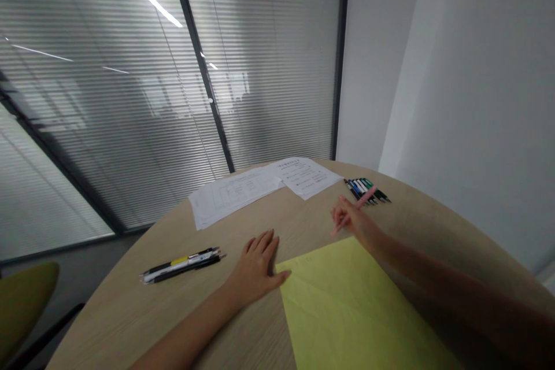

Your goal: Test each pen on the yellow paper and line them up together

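Note:
A large yellow sheet of paper (342, 306) lies on the table in front of me, faintly creased. My left hand (255, 272) rests flat on the tabletop at its upper left corner, fingers stretched out, with the thumb on the paper's edge. Just past the sheet's far edge, my right hand (349, 217) is closed around a pink pen (366, 196). The pen is tilted, its lower end pointing down and left toward the table. Whether that end touches the wood I cannot tell.
Several pens (182, 266) lie side by side left of my left hand. Another row of pens (362, 188) sits beyond my right hand. Printed white sheets (236, 193) overlap near the far edge of the round wooden table (130, 318). A green chair (26, 306) stands at left.

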The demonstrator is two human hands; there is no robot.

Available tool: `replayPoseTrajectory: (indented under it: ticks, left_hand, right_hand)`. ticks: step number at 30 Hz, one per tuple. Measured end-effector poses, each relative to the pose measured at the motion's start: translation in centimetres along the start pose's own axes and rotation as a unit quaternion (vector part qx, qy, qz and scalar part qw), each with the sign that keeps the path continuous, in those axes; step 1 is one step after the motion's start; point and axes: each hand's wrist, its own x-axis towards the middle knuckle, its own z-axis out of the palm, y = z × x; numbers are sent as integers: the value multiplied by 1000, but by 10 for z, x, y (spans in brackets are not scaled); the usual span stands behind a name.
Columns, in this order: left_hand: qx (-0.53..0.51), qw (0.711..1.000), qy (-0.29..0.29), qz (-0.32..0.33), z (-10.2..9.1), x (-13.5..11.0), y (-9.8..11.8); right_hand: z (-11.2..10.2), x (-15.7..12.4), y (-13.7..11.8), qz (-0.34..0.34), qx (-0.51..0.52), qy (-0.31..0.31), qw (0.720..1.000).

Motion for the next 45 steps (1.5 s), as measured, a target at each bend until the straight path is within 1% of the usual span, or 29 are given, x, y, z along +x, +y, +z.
replayPoseTrajectory:
  ticks: [2,4,9,11,13,16,19,21,24,28,31,36,42,45]
  left_hand:
    - [2,1000,1,2,0,0,-1]
    - [3,1000,2,5,1,-1,-2]
    - [4,1000,9,7,1,-1,-4]
    - [8,1000,8,6,1,-1,-5]
    - [13,1000,6,6,1,-1,-5]
    - [18,1000,5,8,2,-1,-6]
    - [19,1000,8,9,3,-1,-7]
    - [18,1000,11,9,2,-1,-7]
    - [14,1000,15,8,1,-1,-7]
    - [12,1000,10,11,0,-1,-7]
    - [15,1000,11,11,0,-1,-7]
    - [6,999,33,16,3,-1,-9]
    - [14,999,27,9,5,-1,-10]
    - [8,1000,27,13,4,-2,-9]
  right_hand:
    - [-5,3,-6,25,18,16,999]
    - [-9,4,-13,40,27,18,999]
    - [-13,1,-26,5,20,12,1000]
    - [-13,0,-28,-3,34,11,999]
    - [-12,1,-30,-5,64,5,998]
    - [-12,3,-35,10,136,-13,991]
    - [-15,5,-44,46,203,-34,978]
    - [-19,6,-49,76,225,-54,970]
    - [-28,8,-54,110,228,-94,963]
    - [-39,8,-55,127,229,-137,955]
    - [-42,8,-55,128,219,-137,958]
    - [-43,9,-53,128,211,-134,960]
    - [-43,10,-53,138,208,-173,953]
    - [-44,13,-55,141,196,-178,954]
